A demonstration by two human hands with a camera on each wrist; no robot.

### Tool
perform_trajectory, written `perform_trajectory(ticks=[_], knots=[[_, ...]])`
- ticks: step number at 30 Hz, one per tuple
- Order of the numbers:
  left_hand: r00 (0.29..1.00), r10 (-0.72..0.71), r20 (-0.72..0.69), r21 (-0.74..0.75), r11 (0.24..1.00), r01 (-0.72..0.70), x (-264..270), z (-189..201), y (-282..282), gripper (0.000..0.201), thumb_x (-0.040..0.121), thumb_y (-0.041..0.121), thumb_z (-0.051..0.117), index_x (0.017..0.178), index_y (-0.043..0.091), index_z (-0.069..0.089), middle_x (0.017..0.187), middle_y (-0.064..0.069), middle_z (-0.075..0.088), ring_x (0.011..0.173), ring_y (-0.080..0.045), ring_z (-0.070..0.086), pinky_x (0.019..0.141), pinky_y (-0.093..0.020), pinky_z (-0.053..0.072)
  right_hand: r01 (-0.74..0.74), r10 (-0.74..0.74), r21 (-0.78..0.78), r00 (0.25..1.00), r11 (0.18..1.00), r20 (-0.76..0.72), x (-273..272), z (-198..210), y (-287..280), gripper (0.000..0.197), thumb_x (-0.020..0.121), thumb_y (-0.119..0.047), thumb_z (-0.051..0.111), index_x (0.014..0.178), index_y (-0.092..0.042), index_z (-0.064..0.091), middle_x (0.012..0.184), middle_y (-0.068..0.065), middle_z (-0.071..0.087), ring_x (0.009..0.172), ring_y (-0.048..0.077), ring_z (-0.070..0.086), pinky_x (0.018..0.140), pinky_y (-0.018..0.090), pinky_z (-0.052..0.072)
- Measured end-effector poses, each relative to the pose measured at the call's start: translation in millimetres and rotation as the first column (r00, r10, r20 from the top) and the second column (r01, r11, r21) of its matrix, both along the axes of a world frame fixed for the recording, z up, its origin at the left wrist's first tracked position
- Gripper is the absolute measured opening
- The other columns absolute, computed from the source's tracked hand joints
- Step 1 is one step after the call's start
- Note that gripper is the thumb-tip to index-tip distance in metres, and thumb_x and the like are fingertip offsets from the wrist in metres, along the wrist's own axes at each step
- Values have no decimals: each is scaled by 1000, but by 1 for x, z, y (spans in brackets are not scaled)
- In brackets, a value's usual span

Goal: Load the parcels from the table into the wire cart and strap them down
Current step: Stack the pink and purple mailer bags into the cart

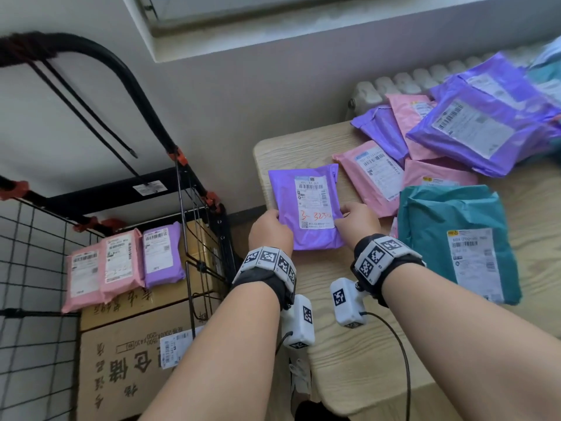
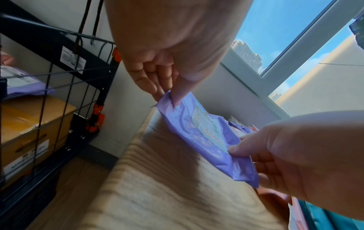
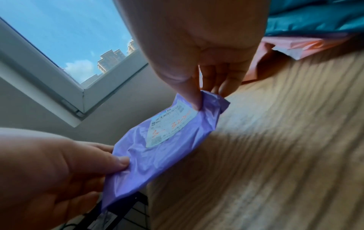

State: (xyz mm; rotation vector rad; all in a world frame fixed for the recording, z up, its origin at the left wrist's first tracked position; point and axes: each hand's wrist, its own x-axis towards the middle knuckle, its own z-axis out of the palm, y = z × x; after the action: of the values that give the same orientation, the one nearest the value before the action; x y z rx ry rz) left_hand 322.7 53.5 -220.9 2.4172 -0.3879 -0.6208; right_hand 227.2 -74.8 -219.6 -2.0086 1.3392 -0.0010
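left hand (image 1: 271, 227): thumb on top, fingers under, pinching left edge of purple parcel (image 1: 306, 205)
right hand (image 1: 358, 221): same pinch on right edge
purple parcel: lifted just above wooden table (image 1: 364, 354), near left edge
wire cart (image 1: 194, 238): left of table, three parcels on cardboard boxes (image 1: 127, 344)
table far end: more parcels piled

Red handwritten "3-323…" on white shipping label (image 1: 314, 202) of purple parcel (image 1: 306, 208), frame centre; last digits unclear. Barcodes and fine print on same label, too small to read. Large Chinese characters printed on cardboard box (image 1: 127, 360), lower left, seen upside down; not legible with certainty. Labels on other parcels blurred.
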Motion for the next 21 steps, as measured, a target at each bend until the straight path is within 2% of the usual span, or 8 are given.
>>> perform_trajectory(ticks=[4, 7, 9, 13, 16, 18, 21], knots=[[993, 101, 60, -73, 993, -97, 20, 19, 20, 23, 87, 12, 46, 102, 16, 62, 97, -4, 68, 89, -28, 62, 68, -28, 44, -78, 78, -4, 996, 997, 40, 31, 19, 18, 25, 84, -8, 52, 97, -18, 70, 90, 3, 69, 84, 26, 61, 67, 29, 43], [980, 162, 113, -103, 983, -151, 43, 28, 45, 27, 87, 11, 45, 109, 16, 61, 104, -4, 66, 94, -29, 62, 76, -35, 50, -117, 116, -2, 984, 993, 133, 64, 29, 39, 23, 80, -8, 52, 92, -16, 70, 87, 5, 71, 85, 30, 65, 72, 35, 52], [967, 218, 128, -120, 972, -203, 59, 30, 65, 29, 85, 10, 44, 108, 17, 60, 107, -4, 64, 93, -27, 62, 75, -35, 52, -152, 148, 8, 971, 988, 190, 86, 35, 59, 22, 82, -8, 53, 93, -17, 70, 85, 3, 69, 84, 29, 66, 75, 39, 54], [926, 355, 127, -110, 933, -343, 86, 30, 112, 34, 85, 8, 42, 114, 19, 57, 115, -3, 62, 98, -27, 60, 72, -33, 46, -223, 220, -15, 945, 975, 241, 128, 35, 105, 27, 85, -12, 53, 108, -16, 67, 101, 4, 69, 93, 27, 65, 80, 37, 53], [898, 427, 102, -110, 902, -417, 106, 33, 147, 40, 85, 4, 42, 121, 18, 52, 116, -6, 61, 104, -30, 59, 77, -36, 46, -265, 263, -26, 932, 964, 250, 157, 32, 141, 28, 86, -11, 53, 110, -17, 66, 105, 4, 69, 96, 26, 64, 76, 27, 45], [884, 459, 89, -108, 887, -450, 121, 31, 172, 42, 85, 1, 42, 123, 19, 48, 113, -7, 62, 101, -32, 60, 73, -34, 44, -284, 282, -25, 927, 958, 246, 176, 32, 165, 29, 87, -11, 53, 113, -17, 64, 107, 3, 69, 98, 25, 63, 75, 24, 41], [878, 475, 54, -110, 877, -468, 143, 20, 208, 41, 85, 1, 43, 121, 19, 45, 110, -7, 63, 96, -33, 60, 69, -32, 40, -315, 303, 6, 917, 949, 258, 202, 26, 202, 31, 88, -11, 51, 116, -20, 61, 108, 2, 68, 97, 23, 64, 76, 26, 46]])
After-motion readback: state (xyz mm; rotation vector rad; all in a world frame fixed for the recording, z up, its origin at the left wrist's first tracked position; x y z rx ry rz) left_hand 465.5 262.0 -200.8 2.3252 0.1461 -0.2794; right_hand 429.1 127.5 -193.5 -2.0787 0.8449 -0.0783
